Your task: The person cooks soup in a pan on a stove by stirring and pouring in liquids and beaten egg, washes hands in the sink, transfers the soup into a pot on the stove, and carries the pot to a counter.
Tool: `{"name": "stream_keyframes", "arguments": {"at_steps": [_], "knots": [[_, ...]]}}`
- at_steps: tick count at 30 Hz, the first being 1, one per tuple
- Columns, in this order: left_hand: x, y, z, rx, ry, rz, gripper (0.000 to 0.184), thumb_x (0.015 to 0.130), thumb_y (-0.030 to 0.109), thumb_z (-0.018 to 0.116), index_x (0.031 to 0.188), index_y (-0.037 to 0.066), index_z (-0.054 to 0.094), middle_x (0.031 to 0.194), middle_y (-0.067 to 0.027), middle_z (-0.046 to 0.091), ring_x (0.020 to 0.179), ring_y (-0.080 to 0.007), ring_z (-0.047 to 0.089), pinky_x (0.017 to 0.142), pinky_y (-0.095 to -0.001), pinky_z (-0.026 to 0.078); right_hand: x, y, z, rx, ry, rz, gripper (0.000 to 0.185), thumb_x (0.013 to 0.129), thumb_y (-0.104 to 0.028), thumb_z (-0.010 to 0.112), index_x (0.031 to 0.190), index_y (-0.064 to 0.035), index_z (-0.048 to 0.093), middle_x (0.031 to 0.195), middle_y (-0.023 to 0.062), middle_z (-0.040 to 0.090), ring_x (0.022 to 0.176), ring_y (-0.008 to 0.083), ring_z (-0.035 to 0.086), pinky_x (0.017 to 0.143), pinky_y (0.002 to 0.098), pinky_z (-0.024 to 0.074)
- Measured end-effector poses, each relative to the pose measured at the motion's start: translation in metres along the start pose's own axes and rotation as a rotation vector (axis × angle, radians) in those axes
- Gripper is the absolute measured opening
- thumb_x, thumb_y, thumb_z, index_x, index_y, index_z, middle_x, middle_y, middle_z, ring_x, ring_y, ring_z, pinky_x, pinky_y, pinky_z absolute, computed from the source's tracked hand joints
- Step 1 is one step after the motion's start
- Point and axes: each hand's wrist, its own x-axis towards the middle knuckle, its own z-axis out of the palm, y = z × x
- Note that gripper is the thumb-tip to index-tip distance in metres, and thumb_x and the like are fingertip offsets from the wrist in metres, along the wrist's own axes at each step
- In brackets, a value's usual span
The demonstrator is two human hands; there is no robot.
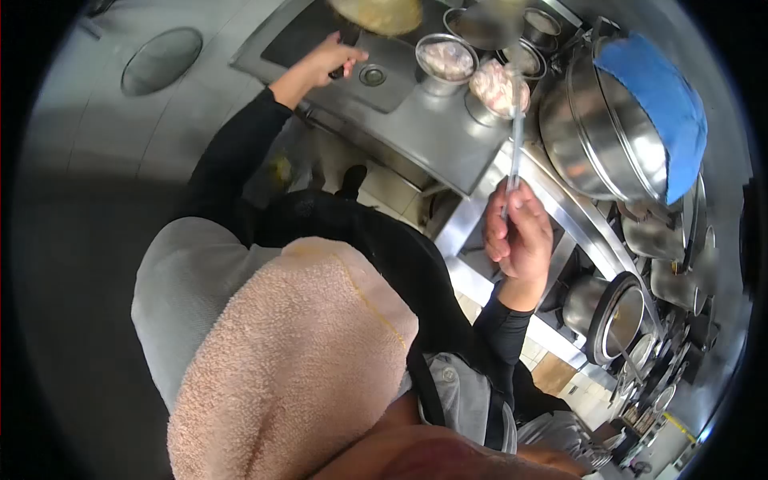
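Observation:
My left hand (326,61) is closed around the black handle (350,37) of a pan, over the steel counter. Yellowish food (382,13) shows in the pan, which is cut off by the top edge. My right hand (522,226) grips the long metal handle of a ladle (516,148), reaching away from me. The ladle's far end is blurred above several round metal containers. Pale pinkish pieces that look like raw meat fill one container (442,86) and heap above the rim of another (486,117).
To the right stands a big steel pot (570,132) with a blue cloth (660,104) draped over it. Nearer me, a smaller pot (584,304) sits on the stove among more pans. A peach towel (296,360) lies across my shoulder. An oval drain cover (162,61) is at left.

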Motion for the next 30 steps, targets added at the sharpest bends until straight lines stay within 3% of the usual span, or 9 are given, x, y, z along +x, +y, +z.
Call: {"name": "stream_keyframes", "arguments": {"at_steps": [3,5,9,14,20,23,26,28,30], "knots": [[0.121,-0.074,-0.029,-0.145,-0.133,-0.400,0.019,0.086,0.007,0.071,0.100,0.000,0.061,0.062,-0.0025,0.052,0.051,-0.0101,0.049,0.045,-0.0268,0.040,0.083,0.029,0.014,-0.082,0.114,0.155,0.013,0.100,-0.020,0.054,0.101,-0.0071,0.053,0.063,0.0000,0.046,0.040,0.0066,0.034,0.036,0.0220,0.0249],[0.171,-0.121,-0.027,-0.227,-0.154,-0.450,0.027,0.088,0.011,0.071,0.067,0.006,0.054,0.058,-0.0029,0.051,0.050,-0.0128,0.050,0.046,-0.0293,0.039,0.144,0.042,0.047,-0.201,0.249,0.239,0.013,0.100,-0.019,0.052,0.106,-0.0069,0.051,0.064,0.0004,0.047,0.040,0.0068,0.033,0.036,0.0226,0.0242],[0.225,-0.220,-0.017,-0.099,-0.304,-0.494,0.029,0.090,0.028,0.071,0.088,0.001,0.061,0.057,-0.0052,0.056,0.066,-0.0217,0.061,0.053,-0.0360,0.046,0.260,0.113,0.044,-0.169,0.354,0.354,0.020,0.098,-0.015,0.050,0.113,-0.0020,0.046,0.065,0.0020,0.050,0.042,0.0086,0.037,0.038,0.0251,0.0273],[0.262,-0.318,-0.008,-0.074,-0.613,-0.867,0.086,0.095,0.048,0.058,0.152,-0.002,0.017,0.130,-0.0144,0.055,0.115,-0.0273,0.054,0.098,-0.0509,0.041,0.389,0.232,-0.019,-0.133,0.417,0.421,0.017,0.097,-0.016,0.051,0.106,-0.0020,0.049,0.071,0.0054,0.056,0.046,0.0124,0.044,0.039,0.0275,0.0343],[0.358,-0.200,-0.021,0.282,-0.366,-0.323,0.031,0.094,0.031,0.055,0.114,0.008,0.059,0.108,-0.0058,0.061,0.094,-0.0186,0.057,0.078,-0.0364,0.048,0.445,0.296,-0.041,-0.122,0.453,0.457,0.025,0.096,-0.022,0.055,0.107,0.0006,0.059,0.077,0.0070,0.060,0.060,0.0130,0.056,0.050,0.0270,0.0467],[0.444,-0.133,0.001,0.245,-0.037,0.240,0.049,0.084,0.034,0.071,0.116,0.002,0.053,0.103,-0.0093,0.060,0.091,-0.0220,0.058,0.077,-0.0379,0.049,0.438,0.282,-0.023,-0.653,0.302,0.512,0.035,0.096,-0.022,0.057,0.122,0.0012,0.058,0.088,0.0112,0.066,0.072,0.0171,0.064,0.063,0.0300,0.0532],[0.459,-0.015,0.000,0.449,-0.182,0.244,0.055,0.079,0.031,0.077,0.117,-0.002,0.056,0.115,-0.0150,0.062,0.105,-0.0248,0.059,0.091,-0.0379,0.046,0.383,0.264,0.003,-1.385,0.300,0.142,0.041,0.096,-0.022,0.060,0.131,-0.0003,0.054,0.098,0.0132,0.069,0.084,0.0197,0.067,0.073,0.0317,0.0543],[0.533,-0.072,0.003,0.326,-0.244,0.538,0.054,0.087,0.034,0.066,0.122,-0.004,0.053,0.106,-0.0132,0.064,0.093,-0.0211,0.062,0.076,-0.0346,0.049,0.338,0.210,0.041,-0.826,0.402,0.209,0.036,0.095,-0.019,0.062,0.126,0.0003,0.056,0.105,0.0215,0.069,0.093,0.0281,0.070,0.078,0.0334,0.0536],[0.530,-0.025,0.006,-0.035,-0.258,0.165,0.050,0.091,0.038,0.062,0.122,0.000,0.052,0.086,-0.0092,0.060,0.070,-0.0186,0.057,0.059,-0.0318,0.044,0.285,0.204,0.043,-0.743,0.520,0.098,0.029,0.097,-0.014,0.062,0.122,-0.0005,0.059,0.100,0.0146,0.070,0.091,0.0178,0.067,0.077,0.0303,0.0527]]}}
